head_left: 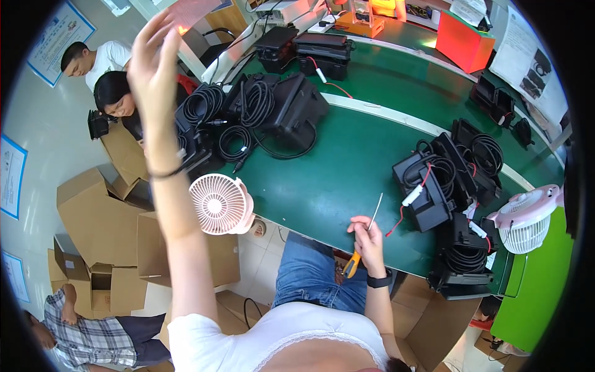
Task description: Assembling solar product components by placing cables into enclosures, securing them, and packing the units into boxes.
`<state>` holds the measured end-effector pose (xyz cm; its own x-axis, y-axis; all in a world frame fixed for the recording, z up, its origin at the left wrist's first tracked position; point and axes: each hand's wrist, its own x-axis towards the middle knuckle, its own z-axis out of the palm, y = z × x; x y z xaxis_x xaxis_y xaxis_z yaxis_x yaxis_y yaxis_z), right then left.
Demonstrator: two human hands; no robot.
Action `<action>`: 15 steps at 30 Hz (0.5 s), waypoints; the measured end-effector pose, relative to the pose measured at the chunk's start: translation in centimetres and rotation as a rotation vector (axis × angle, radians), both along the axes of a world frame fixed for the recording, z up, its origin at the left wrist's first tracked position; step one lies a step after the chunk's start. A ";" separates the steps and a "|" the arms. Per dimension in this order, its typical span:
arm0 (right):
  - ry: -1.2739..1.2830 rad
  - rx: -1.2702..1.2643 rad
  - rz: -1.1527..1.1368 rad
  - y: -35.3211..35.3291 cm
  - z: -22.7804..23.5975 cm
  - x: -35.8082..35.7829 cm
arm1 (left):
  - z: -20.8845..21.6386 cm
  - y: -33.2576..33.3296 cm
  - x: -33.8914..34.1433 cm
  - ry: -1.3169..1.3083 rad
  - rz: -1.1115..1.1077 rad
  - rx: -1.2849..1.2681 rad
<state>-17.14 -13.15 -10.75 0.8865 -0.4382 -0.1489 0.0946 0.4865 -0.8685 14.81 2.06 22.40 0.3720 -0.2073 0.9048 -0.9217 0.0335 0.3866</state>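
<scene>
My left hand is raised high at the upper left, slightly blurred, with its fingers stretched out and nothing plainly in them. A reddish sheet-like surface shows beside its fingertips; I cannot tell whether they touch. In my right hand, near the table's front edge, is a screwdriver with a yellow-orange handle; its thin metal shaft points up and away. Ahead and right of that hand lies a black box with coiled black cable and a red wire with a white connector. A pink fan stands beside my left forearm.
More black boxes with coiled cables crowd the green table's left side. A second pink fan stands at the right. Cardboard boxes lie at the left. Several other people are nearby. An orange-red box stands far right.
</scene>
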 end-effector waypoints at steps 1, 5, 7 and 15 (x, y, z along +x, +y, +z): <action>-0.026 0.021 0.001 0.0 0.0 0.0 | -0.1 -3.8 1.7 0.090 -0.246 -0.179; -0.002 -0.053 0.050 0.2 0.6 0.3 | -5.9 -19.1 3.1 0.879 -0.636 -0.518; -0.032 -0.197 0.070 -0.2 1.6 -0.4 | -9.8 -27.5 3.9 1.351 -0.542 -0.517; 0.065 -0.278 0.198 -1.0 1.6 -0.5 | -22.5 -35.3 12.8 1.605 0.310 -0.350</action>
